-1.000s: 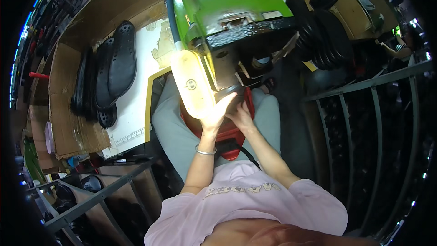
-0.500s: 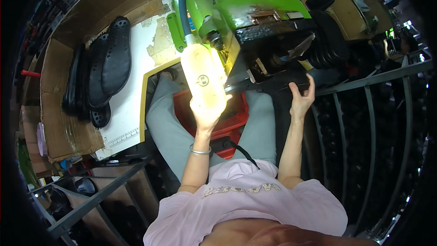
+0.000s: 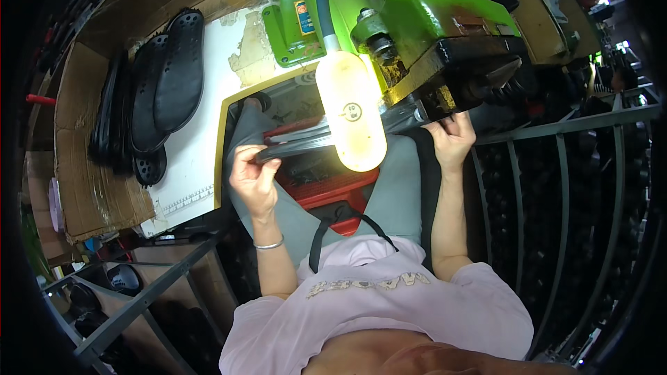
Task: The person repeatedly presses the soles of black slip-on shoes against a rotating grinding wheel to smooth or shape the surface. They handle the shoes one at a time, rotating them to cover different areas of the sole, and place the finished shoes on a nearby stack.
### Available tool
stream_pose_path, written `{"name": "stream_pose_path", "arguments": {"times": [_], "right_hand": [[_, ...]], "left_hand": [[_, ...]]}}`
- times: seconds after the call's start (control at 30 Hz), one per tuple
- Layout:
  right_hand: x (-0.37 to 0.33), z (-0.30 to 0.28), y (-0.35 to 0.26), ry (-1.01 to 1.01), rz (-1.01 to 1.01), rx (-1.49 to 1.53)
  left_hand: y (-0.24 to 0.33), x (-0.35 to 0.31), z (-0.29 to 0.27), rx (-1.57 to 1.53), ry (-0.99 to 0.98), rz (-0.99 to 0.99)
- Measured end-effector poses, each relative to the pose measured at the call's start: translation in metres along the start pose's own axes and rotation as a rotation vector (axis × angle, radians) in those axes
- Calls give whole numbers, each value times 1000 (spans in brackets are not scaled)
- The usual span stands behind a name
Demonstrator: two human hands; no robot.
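A long black shoe sole (image 3: 300, 146) stretches edge-on across the space above my lap, its middle hidden behind the glowing oval lamp (image 3: 354, 114). My left hand (image 3: 254, 177) is closed on its left end, thumb and fingers pinching it. At the right, my right hand (image 3: 449, 140) is closed with thumb and fingers together under the black head (image 3: 462, 62) of a green machine (image 3: 410, 10). It seems to be at the sole's far end, but the machine's shadow hides exactly what its fingertips grip.
To the left, several black soles (image 3: 179, 73) stand in an open cardboard box (image 3: 104, 198) beside a white tabletop (image 3: 191, 180). Below the sole is a red plastic stool or crate (image 3: 333, 194). A grey metal rack (image 3: 570, 122) runs along my right.
My left hand has come out from behind the lamp to the left and now holds the sole. My right hand has closed near the machine. The machine and lamp appear farther right in view.
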State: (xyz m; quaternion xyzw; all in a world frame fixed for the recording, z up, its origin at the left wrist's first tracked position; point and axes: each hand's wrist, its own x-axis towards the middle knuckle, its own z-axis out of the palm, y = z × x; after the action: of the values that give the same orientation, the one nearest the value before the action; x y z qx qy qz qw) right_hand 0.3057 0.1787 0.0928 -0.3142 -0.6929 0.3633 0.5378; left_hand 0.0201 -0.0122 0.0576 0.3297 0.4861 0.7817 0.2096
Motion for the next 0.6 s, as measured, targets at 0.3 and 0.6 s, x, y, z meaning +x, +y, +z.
{"name": "stream_pose_path", "arguments": {"times": [0.3,0.6], "right_hand": [[-16,67,-1,-6,-194,-2],[-3,71,-14,-78,-435,-203]], "left_hand": [[-14,-18,-78,-102,119,-205],[-31,-7,12,985,-277,21]]}}
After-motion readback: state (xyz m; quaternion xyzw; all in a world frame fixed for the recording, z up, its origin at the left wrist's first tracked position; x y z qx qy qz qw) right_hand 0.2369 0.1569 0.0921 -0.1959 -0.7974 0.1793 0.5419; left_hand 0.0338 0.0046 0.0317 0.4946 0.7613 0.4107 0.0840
